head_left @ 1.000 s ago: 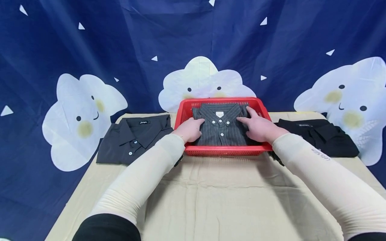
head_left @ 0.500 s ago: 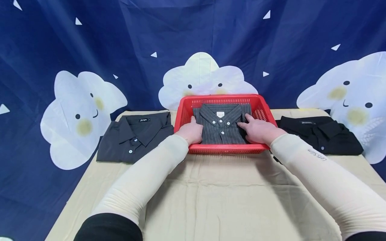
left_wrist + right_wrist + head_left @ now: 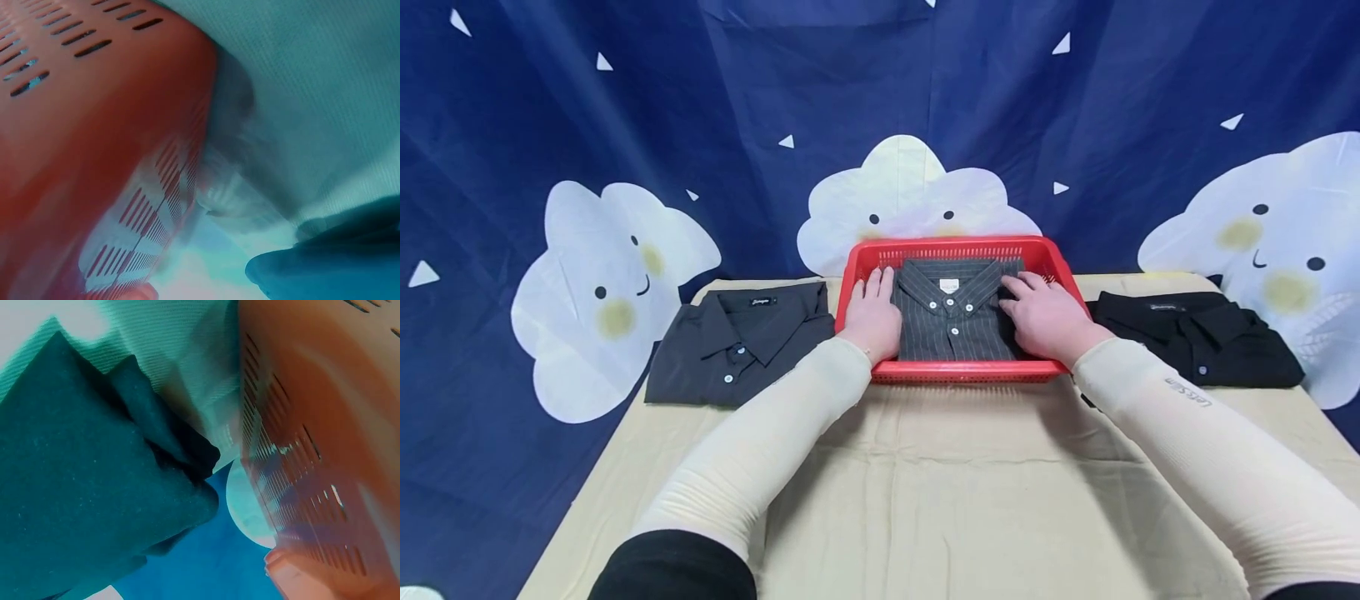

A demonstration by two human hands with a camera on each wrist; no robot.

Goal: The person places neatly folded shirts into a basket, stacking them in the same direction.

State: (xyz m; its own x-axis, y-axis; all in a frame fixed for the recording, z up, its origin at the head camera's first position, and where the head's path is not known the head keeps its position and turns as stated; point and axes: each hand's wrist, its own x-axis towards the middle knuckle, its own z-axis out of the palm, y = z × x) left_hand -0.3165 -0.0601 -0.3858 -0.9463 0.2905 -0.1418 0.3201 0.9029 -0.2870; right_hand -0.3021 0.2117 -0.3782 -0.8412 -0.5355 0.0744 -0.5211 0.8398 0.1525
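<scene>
A folded dark grey pinstriped shirt (image 3: pixel 953 333) lies inside the red plastic basket (image 3: pixel 958 370), collar toward the back wall and white buttons facing up. At the shirt's left edge is my left hand (image 3: pixel 874 321), its fingers straight and pointing to the back. My right hand (image 3: pixel 1045 317) is at the opposite edge, with relaxed fingers over the shirt's side and shoulder. Both hands reach in over the front rim. The basket's slotted wall (image 3: pixel 150 206) fills much of the left wrist view, and it shows again as the basket side (image 3: pixel 325 444) in the right wrist view.
A folded dark grey shirt (image 3: pixel 760 333) lies left of the basket on the beige tablecloth (image 3: pixel 955 492). To the right lies a folded black shirt (image 3: pixel 1198 333), close beside the basket. Behind the table hangs a blue curtain (image 3: pixel 745 100) with white clouds.
My left fingers, earlier tucked down at the shirt's side, have come up and straightened forward. The right fingers have lifted and drawn together. The shirt stays inside the basket.
</scene>
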